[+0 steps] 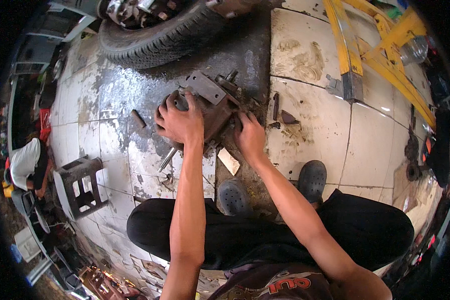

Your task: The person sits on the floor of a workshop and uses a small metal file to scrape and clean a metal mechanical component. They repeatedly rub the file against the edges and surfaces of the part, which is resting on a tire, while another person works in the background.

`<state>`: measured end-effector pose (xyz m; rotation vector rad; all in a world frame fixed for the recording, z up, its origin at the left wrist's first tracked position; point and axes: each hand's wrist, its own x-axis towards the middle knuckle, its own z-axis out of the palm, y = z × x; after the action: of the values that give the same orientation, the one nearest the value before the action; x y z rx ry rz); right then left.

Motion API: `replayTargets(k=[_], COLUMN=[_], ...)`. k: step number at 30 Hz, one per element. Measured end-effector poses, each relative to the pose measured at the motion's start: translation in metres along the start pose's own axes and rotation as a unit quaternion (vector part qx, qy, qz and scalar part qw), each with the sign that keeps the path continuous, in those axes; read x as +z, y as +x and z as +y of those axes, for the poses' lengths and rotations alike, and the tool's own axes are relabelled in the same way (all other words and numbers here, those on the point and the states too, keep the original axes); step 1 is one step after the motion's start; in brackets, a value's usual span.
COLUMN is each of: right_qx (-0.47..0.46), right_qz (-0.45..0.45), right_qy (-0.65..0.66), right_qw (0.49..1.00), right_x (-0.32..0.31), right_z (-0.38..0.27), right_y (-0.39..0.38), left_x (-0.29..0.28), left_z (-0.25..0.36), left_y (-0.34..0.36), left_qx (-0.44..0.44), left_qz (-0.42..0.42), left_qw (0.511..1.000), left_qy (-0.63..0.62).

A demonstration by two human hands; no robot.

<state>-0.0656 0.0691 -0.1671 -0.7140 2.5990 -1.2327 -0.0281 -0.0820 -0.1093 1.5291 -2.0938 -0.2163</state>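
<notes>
A rusty brown metal gearbox (pixel 216 116) rests on the dark, oily floor in front of me, with a flat drilled plate (pixel 208 88) at its top. My left hand (pixel 181 119) curls its fingers over the gearbox's left side. My right hand (pixel 249 134) grips its right side low down, and the fingertips are partly hidden against the metal. A bare splined shaft (pixel 168 159) sticks out at the lower left, and a shorter shaft (pixel 232 75) at the upper right. Close below the gearbox lies a pale wood block (pixel 228 161).
A large tyre (pixel 160 47) lies beyond the gearbox. Yellow metal stand legs (pixel 346 42) rise at the right. A dark plastic stool (pixel 81 187) is at the left, with another person (pixel 26 165) bending behind it. Small metal scraps (pixel 288 117) lie on the tiles.
</notes>
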Motion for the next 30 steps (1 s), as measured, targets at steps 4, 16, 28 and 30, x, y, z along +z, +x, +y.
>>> replayTargets(k=[4, 16, 28, 30], right_qx=[0.014, -0.024, -0.009, -0.024], right_qz=[0.061, 0.047, 0.052, 0.033], right_qy=[0.001, -0.052, -0.010, -0.045], right_qw=[0.998, 0.997, 0.999, 0.998], right_x=[0.010, 0.014, 0.008, 0.011], right_z=[-0.007, 0.009, 0.000, 0.005], right_y=[-0.002, 0.005, -0.016, 0.002], left_x=[0.007, 0.000, 0.001, 0.000], left_z=[-0.002, -0.003, 0.000, 0.000], left_y=[-0.002, -0.003, -0.002, -0.002], left_qx=[0.073, 0.125, 0.119, 0.120], left_qz=[0.008, -0.025, -0.013, -0.017], left_qw=[0.997, 0.992, 0.993, 0.993], left_qy=[0.017, 0.013, 0.006, 0.005])
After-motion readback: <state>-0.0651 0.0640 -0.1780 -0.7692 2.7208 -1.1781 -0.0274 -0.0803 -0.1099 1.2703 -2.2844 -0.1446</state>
